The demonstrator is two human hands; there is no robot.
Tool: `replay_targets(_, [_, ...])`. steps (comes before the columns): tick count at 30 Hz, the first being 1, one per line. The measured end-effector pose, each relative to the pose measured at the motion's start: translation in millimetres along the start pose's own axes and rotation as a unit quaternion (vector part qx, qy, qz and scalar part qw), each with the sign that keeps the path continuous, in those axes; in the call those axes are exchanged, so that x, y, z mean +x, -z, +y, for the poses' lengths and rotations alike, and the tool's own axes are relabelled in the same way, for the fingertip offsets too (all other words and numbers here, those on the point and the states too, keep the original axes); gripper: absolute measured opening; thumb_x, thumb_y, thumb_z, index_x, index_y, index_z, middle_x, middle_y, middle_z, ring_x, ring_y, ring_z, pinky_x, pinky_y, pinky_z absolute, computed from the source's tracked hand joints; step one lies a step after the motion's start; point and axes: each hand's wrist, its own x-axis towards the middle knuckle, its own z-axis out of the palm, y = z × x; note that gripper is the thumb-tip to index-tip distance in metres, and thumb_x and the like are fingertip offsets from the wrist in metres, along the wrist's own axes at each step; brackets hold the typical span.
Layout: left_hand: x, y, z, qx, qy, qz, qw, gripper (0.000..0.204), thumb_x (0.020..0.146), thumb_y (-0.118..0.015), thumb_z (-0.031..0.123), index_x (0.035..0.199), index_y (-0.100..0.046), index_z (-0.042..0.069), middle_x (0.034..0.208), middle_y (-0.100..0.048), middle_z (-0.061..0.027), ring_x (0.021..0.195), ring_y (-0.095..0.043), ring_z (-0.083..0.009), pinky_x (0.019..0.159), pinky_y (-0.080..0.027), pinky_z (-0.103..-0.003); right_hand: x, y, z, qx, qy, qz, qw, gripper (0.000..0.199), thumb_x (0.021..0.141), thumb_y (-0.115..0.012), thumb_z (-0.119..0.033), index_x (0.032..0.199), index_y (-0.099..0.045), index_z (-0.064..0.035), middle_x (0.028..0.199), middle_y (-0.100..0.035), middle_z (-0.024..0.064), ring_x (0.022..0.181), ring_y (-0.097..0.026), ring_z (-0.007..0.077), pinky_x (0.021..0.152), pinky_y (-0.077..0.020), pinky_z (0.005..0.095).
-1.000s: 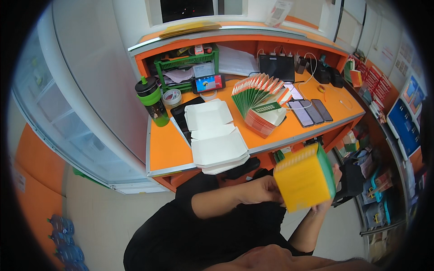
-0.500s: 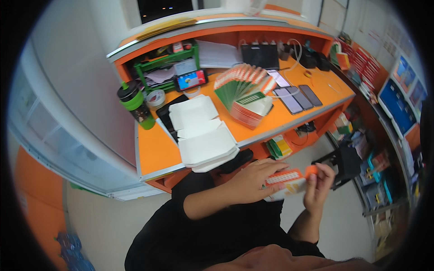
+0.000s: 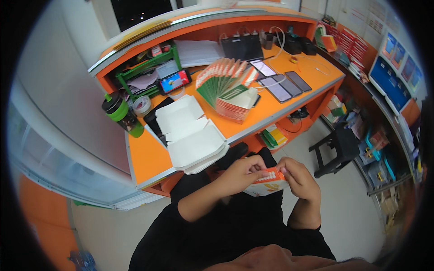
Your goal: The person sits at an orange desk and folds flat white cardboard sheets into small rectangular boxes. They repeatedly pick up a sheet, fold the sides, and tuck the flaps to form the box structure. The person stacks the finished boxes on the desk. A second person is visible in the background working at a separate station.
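- White-orange box (image 3: 270, 186): partly hidden by left hand (image 3: 244, 174), right hand (image 3: 299, 179).
- Blue bottles (image 3: 83, 261), near left: cut off below.
- Wall sheets (image 3: 379, 11), far right: print illegible.

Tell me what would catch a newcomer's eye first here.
First, the fan of green-and-orange cartons on the orange desk. To its left, a stack of open white cartons juts over the desk's front edge. Nearer the body, the left hand and right hand hold an orange-and-white box.

Light: bright indoors — window (image 3: 141, 10) dark | Focus: slightly soft | Distortion: counter (image 3: 147, 162) edges bowed — corners black
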Motion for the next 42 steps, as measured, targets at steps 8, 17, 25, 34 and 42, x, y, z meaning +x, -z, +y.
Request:
replay_targets(8, [13.7, -10.4, -30.2, -0.166, 0.026, -0.169, 0.971, 0.021, 0.097, -0.069, 0.020, 0.104, -0.059, 0.003, 0.100, -0.062, 0.0001, 0.095, -0.058, -0.0046, 0.086, -0.048, -0.023, -4.4, -11.8, -2.3, 0.123, -0.018, -0.059, 0.990, 0.023, 0.103, -0.041, -0.001, 0.125, -0.049, -0.0011, 0.099, -0.065, 0.0166, 0.090, -0.066, 0.0293, 0.083, -0.0511, 0.0347])
replay_targets(17, [19.4, -19.9, -29.9, -0.438, 0.045, 0.020, 0.898, 0.014, 0.103, -0.060, 0.026, 0.106, -0.055, 0.013, 0.101, -0.063, 0.0016, 0.095, -0.063, -0.0058, 0.083, -0.055, -0.027, 8.6, -41.5, -11.8, -0.124, 0.022, 0.261, 0.957, 0.024, 0.084, -0.071, -0.005, 0.104, -0.059, 0.0002, 0.116, -0.057, 0.0170, 0.109, -0.058, 0.0299, 0.089, -0.0486, 0.0381])
replay_targets(25, [18.3, -20.8, -39.8, -0.468, -0.016, 0.018, 0.883, 0.012, 0.097, -0.068, 0.021, 0.098, -0.064, 0.009, 0.103, -0.068, -0.0031, 0.097, -0.068, -0.0124, 0.087, -0.057, -0.028, 10.2, -64.5, -9.2, -0.094, 0.012, 0.293, 0.951, 0.031, 0.078, -0.075, 0.005, 0.106, -0.062, 0.0019, 0.130, -0.061, 0.0229, 0.114, -0.066, 0.0320, 0.094, -0.0546, 0.0388])
replay_targets(34, [10.2, -19.4, -18.8, -0.359, -0.097, 0.124, 0.920, 0.031, 0.087, -0.076, 0.005, 0.116, -0.065, -0.001, 0.114, -0.069, -0.0095, 0.106, -0.066, -0.0157, 0.096, -0.054, -0.030, 11.6, -79.9, -22.2, 0.255, -0.018, 0.363, 0.896, 0.019, 0.092, -0.064, 0.004, 0.110, -0.057, 0.0055, 0.124, -0.064, 0.0237, 0.114, -0.065, 0.0232, 0.100, -0.0515, 0.0340])
replay_targets(42, [2.8, -23.1, -21.4, -0.271, -0.132, 0.151, 0.942, 0.035, 0.084, -0.079, 0.003, 0.116, -0.066, -0.003, 0.110, -0.071, -0.0096, 0.102, -0.068, -0.0147, 0.093, -0.054, -0.029, 10.4, -87.4, -18.4, 0.278, -0.009, 0.394, 0.876, 0.020, 0.092, -0.063, 0.007, 0.111, -0.057, 0.0071, 0.125, -0.063, 0.0266, 0.113, -0.067, 0.0252, 0.096, -0.0547, 0.0338])
